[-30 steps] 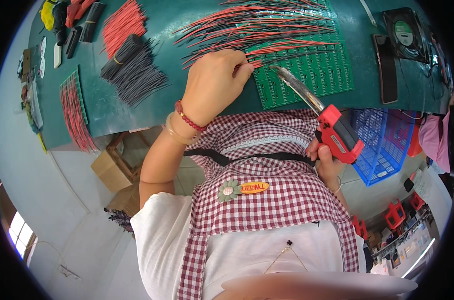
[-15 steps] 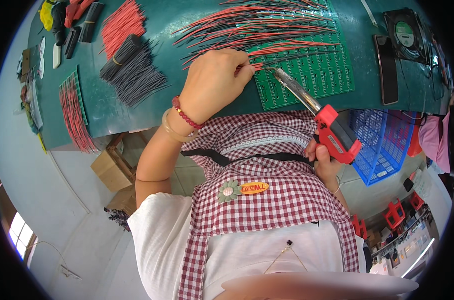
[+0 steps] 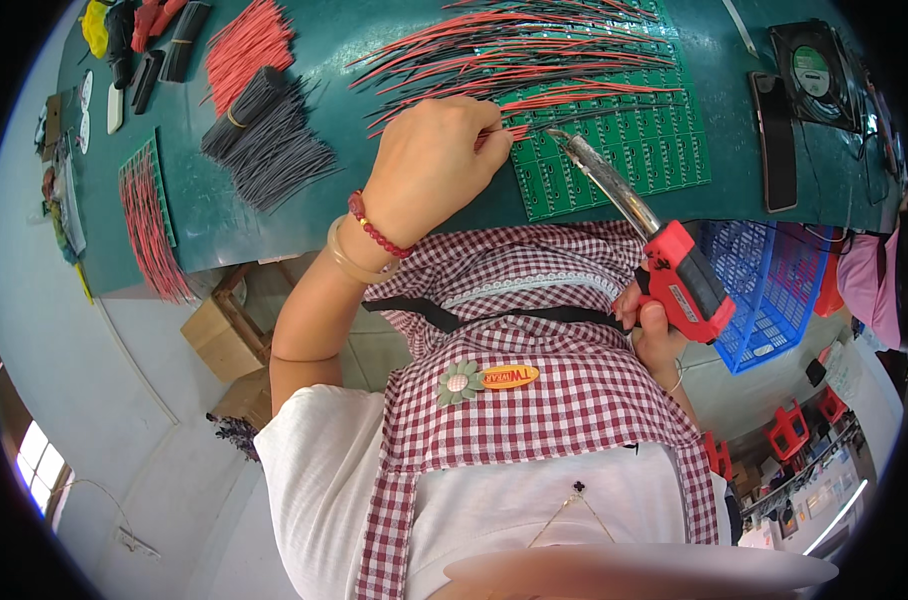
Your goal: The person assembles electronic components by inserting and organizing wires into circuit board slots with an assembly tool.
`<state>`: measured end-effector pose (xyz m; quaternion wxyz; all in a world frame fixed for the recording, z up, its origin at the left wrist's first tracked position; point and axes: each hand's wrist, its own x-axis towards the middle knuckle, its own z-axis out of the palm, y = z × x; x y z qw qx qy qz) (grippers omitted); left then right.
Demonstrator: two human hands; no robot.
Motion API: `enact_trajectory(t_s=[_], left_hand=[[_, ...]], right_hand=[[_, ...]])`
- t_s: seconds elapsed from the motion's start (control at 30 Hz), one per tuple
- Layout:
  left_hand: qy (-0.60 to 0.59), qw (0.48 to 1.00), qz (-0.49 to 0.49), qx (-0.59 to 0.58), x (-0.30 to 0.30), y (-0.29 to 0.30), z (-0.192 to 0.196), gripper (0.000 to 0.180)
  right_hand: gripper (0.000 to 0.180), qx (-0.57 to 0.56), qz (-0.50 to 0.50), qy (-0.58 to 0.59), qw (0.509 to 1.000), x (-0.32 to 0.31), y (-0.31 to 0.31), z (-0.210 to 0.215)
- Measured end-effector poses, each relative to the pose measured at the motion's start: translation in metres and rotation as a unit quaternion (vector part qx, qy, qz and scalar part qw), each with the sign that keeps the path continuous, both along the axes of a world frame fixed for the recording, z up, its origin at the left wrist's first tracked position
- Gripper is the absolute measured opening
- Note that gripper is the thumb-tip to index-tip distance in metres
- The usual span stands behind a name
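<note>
My left hand (image 3: pixel 436 150) is closed in a pinch at the near left edge of a green circuit board panel (image 3: pixel 664 160). A short red wire (image 3: pixel 518 132) sticks out from its fingertips over the board. My right hand (image 3: pixel 656 325) is wrapped round the red and black handle of a soldering iron (image 3: pixel 614 187), whose metal barrel points up and left. The iron's thin tip lies just right of the red wire; whether it touches the board I cannot tell. Rows of red and black wires (image 3: pixel 454 62) fan out leftward from the panel's farther part.
Bundles of red wires (image 3: pixel 246 50) and black wires (image 3: pixel 279 155) lie left on the green table (image 3: pixel 349 185). A smaller wired board (image 3: pixel 152 205) rests at the left edge. A phone (image 3: pixel 773 140) and a black fan (image 3: pixel 816 75) stand right. A blue basket (image 3: pixel 764 290) is below the table edge.
The soldering iron and my right hand have shifted a little right and toward me, so the tip is farther from my left fingertips. My left hand has barely moved.
</note>
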<state>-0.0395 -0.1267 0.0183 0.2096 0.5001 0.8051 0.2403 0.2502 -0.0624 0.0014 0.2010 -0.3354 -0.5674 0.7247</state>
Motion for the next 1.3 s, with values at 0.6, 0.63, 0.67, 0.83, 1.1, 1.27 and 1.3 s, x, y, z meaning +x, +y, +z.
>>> enact_trajectory(t_s=[0.6,0.63,0.67,0.83,1.1,1.27,1.3], left_hand=[[-0.066,0.995,0.036,0.061,0.01,0.012,0.008,0.012],[-0.043,0.997,0.025,0.056,0.011,0.011,0.0,0.013],[-0.021,0.998,0.013,0.051,0.011,0.012,-0.004,0.013],[-0.013,0.999,0.039,0.034,0.015,0.017,-0.002,0.017],[0.02,0.999,0.038,0.019,0.019,0.017,0.0,0.02],[0.019,0.998,0.056,0.022,0.023,0.017,0.002,0.021],[0.019,0.998,0.056,0.022,0.023,0.017,0.002,0.021]], right_hand=[[0.051,0.005,-0.033,0.009,0.999,0.012,0.004,-0.005],[0.05,0.011,-0.029,0.004,1.0,0.012,0.004,-0.005],[0.05,0.011,-0.031,0.003,0.999,0.011,0.004,-0.004],[0.046,-0.014,-0.004,0.007,1.0,0.008,0.004,-0.007],[0.042,-0.007,0.003,0.021,1.0,0.007,0.005,-0.01],[0.042,-0.005,-0.001,0.029,1.0,0.007,0.005,-0.01],[0.042,-0.009,-0.004,0.025,1.0,0.007,0.004,-0.01]])
